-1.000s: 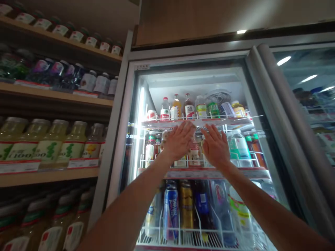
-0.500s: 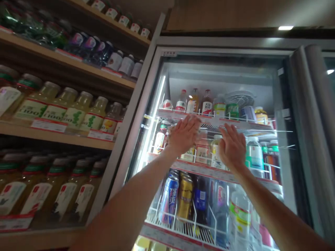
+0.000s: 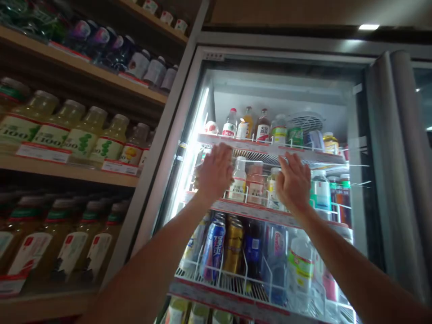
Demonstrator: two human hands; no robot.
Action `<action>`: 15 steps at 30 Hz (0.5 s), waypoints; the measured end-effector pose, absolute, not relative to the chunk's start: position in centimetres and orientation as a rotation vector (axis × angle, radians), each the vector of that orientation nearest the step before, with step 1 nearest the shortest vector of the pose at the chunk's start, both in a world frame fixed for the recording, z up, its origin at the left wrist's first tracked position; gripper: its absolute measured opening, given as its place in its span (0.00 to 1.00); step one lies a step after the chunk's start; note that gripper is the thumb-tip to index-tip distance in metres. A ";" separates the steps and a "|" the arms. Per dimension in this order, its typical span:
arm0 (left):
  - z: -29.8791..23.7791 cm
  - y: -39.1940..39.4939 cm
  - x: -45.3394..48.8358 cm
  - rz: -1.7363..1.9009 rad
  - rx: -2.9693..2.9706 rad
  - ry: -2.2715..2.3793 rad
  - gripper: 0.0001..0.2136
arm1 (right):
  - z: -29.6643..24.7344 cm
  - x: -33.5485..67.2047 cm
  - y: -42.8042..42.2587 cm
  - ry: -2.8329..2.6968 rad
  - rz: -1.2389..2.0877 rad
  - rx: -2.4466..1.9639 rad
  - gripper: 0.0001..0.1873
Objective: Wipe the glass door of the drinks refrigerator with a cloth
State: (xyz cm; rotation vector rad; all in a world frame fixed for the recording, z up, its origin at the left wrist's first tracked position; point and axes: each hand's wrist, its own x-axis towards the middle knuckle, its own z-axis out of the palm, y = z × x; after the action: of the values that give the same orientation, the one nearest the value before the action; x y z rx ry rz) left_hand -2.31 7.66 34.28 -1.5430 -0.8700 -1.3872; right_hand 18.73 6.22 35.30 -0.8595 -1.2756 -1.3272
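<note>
My left hand (image 3: pixel 216 173) is raised before the lit drinks cooler, fingers stretched out, nothing in it. It is nearest to the left part of the second shelf and hides some bottles there. My right hand (image 3: pixel 294 182) is also held up empty with its fingers extended, covering part of the same row. Between the two stand a pale-yellow juice bottle (image 3: pixel 238 180), a pinkish juice bottle (image 3: pixel 255 182) and another yellow-labelled bottle (image 3: pixel 273 191). Whether either hand touches anything is not clear.
On the cooler's top shelf (image 3: pixel 249 145) stand several small bottles and cans. Below are a blue can (image 3: pixel 214 245), a gold can (image 3: pixel 233 245) and a clear bottle (image 3: pixel 300 265). Wooden shelves (image 3: pixel 67 170) with juice bottles line the left. A grey upright (image 3: pixel 394 157) borders the right.
My left hand has moved left, uncovering the pale-yellow juice bottle, so the hands are farther apart. My right hand has shifted slightly left. The view has also shifted a little.
</note>
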 end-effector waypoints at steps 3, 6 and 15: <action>33.0 7.6 -1.9 -1.486 -1.472 -0.934 0.24 | 35.3 18.5 6.1 -1.252 -1.328 -0.891 0.24; 31.0 7.5 -0.7 -1.232 -1.621 -0.647 0.23 | 35.3 18.4 6.0 -1.236 -1.329 -0.924 0.24; 29.5 8.0 -4.0 -1.509 -1.409 -0.857 0.23 | 35.3 18.3 5.9 -1.254 -1.273 -0.924 0.25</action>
State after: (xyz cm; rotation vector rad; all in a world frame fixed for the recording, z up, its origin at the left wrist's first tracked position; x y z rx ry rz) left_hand -4.01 8.03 29.53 -1.4091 -0.8572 -1.5091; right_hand 18.26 5.93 35.32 -0.9236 -1.2540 -1.2727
